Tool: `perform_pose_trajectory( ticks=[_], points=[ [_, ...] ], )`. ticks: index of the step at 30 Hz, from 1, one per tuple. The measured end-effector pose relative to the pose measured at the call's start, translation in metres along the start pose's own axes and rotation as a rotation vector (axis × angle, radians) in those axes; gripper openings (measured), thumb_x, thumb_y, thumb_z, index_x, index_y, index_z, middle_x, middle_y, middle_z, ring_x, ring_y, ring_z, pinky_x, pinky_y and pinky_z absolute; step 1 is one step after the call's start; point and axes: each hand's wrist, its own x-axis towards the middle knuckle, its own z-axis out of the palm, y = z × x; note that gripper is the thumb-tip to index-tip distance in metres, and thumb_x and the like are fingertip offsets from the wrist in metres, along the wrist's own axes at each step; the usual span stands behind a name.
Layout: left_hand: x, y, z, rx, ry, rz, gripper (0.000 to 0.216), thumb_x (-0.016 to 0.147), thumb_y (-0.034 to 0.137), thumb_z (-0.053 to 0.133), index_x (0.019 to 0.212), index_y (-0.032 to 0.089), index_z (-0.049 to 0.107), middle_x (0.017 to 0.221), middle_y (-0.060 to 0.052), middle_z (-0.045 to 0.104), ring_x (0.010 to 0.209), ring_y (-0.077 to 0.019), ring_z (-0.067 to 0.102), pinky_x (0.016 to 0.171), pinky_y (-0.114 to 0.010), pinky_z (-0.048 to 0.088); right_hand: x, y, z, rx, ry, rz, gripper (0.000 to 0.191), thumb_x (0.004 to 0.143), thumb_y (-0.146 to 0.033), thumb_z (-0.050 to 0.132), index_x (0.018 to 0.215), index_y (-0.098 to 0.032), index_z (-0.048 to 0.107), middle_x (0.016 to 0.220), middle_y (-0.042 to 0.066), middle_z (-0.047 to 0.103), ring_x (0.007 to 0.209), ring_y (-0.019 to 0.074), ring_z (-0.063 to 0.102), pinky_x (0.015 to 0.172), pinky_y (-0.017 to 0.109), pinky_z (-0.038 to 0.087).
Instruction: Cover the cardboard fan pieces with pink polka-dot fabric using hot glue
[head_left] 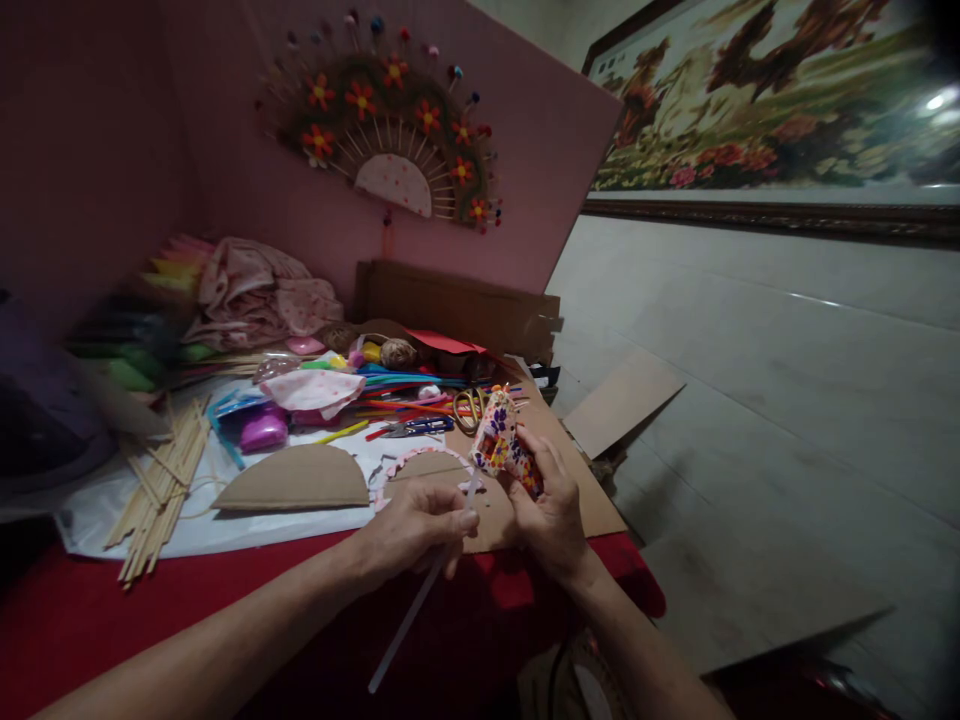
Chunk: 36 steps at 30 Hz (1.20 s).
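Note:
My left hand is closed round a thin white stick that slants down toward me over the red tablecloth. My right hand pinches a small piece of flower-printed fabric at the stick's upper end, its fingers wrapped round it. Both hands hover above a sheet of brown cardboard. Just beyond the left hand lies a cardboard half-circle edged with pink trim.
A plain cardboard half-circle lies on white paper beside a bundle of wooden sticks. Scissors, coloured sticks, fabric scraps and a purple object crowd the back. A decorated fan hangs on the pink board. Table edge on the right.

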Motion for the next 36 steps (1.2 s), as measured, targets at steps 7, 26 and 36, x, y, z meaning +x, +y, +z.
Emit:
perform_pose_trajectory(
  ticks=[7, 26, 36],
  points=[
    [0.001, -0.002, 0.001, -0.011, 0.019, 0.016, 0.037, 0.074, 0.051, 0.06, 0.069, 0.015, 0.055, 0.042, 0.001, 0.056, 0.028, -0.0032, 0.03, 0.03, -0.016, 0.016, 0.0, 0.002, -0.001, 0.02, -0.008, 0.003, 0.044, 0.084, -0.019, 0.053, 0.127, -0.024, 0.047, 0.114, 0.01, 0.057, 0.107, 0.0239, 0.056, 0.091, 0.04, 0.048],
    [-0.001, 0.022, -0.055, 0.647, 0.874, 0.254, 0.021, 0.079, 0.033, 0.054, 0.084, 0.016, 0.064, 0.077, -0.005, 0.067, 0.07, -0.0174, 0.059, 0.063, -0.028, 0.044, 0.01, 0.003, 0.004, 0.953, -0.168, 0.82, 0.032, 0.067, -0.039, 0.074, 0.083, -0.019, 0.054, 0.055, -0.009, 0.041, 0.039, 0.0032, 0.032, 0.032, 0.014, 0.022],
    [0.002, 0.01, -0.069, 1.206, 0.659, -0.024, 0.034, 0.078, 0.022, 0.049, 0.109, 0.013, 0.06, 0.101, -0.015, 0.065, 0.097, -0.0284, 0.055, 0.077, -0.036, 0.042, 0.01, 0.001, 0.025, 1.074, -0.119, 0.809, 0.032, 0.069, -0.036, 0.072, 0.064, -0.019, 0.045, 0.05, -0.009, 0.039, 0.038, 0.0042, 0.032, 0.036, 0.017, 0.031]
  ],
)
